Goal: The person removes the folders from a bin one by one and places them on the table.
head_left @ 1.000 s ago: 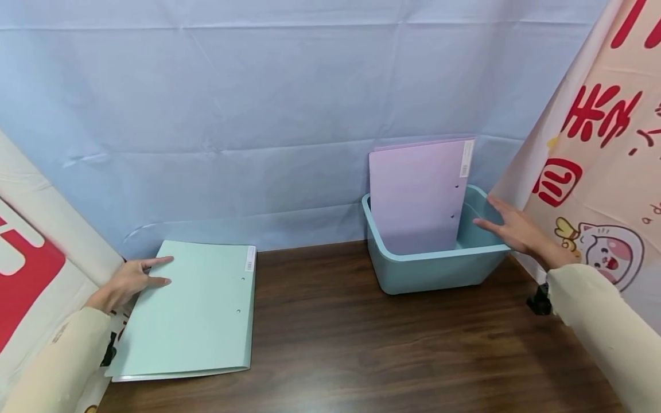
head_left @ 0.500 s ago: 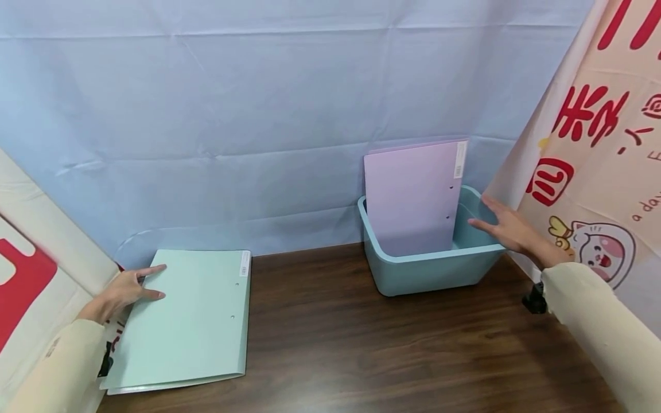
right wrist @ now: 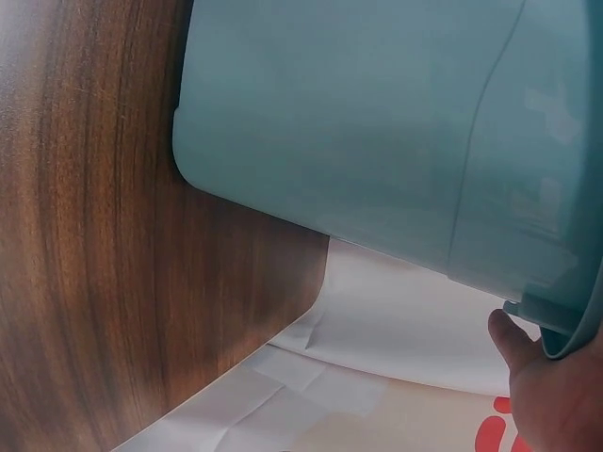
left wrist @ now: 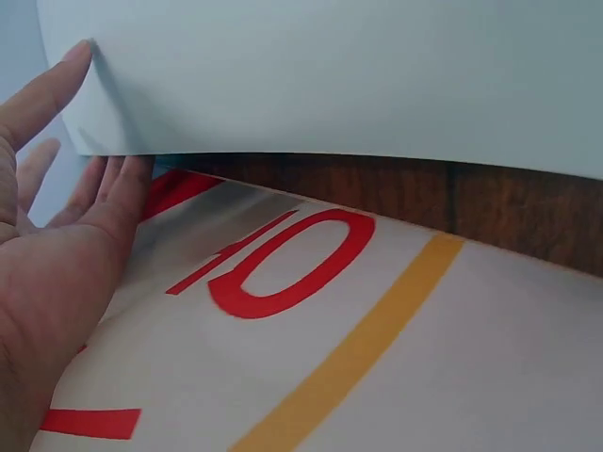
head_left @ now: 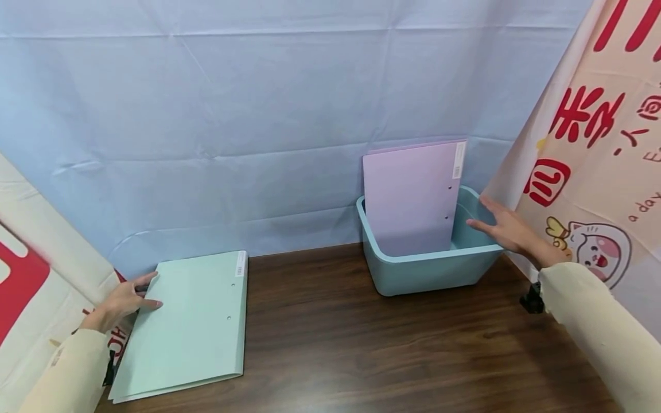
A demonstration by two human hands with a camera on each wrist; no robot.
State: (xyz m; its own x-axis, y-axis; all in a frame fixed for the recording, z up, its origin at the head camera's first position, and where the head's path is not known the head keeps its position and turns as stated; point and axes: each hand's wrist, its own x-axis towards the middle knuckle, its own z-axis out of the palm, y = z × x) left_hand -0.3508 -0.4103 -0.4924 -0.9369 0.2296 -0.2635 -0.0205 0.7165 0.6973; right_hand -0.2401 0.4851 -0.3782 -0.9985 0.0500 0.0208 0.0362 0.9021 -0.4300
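L hand (head_left: 121,301), thumb over & fingers under, pinches L edge of mint folder (head_left: 188,321) on table (head_left: 320,344); R hand (head_left: 511,229), thumb spread, grips R rim of blue bin (head_left: 434,273) w/ purple folder (head_left: 413,201).

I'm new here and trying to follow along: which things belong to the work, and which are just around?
Apparently in the work:
green folder, pinched by the left hand
teal bin, held by the right hand
purple folder, standing in the bin

Apparently just around:
wooden table
blue backdrop
printed cloths
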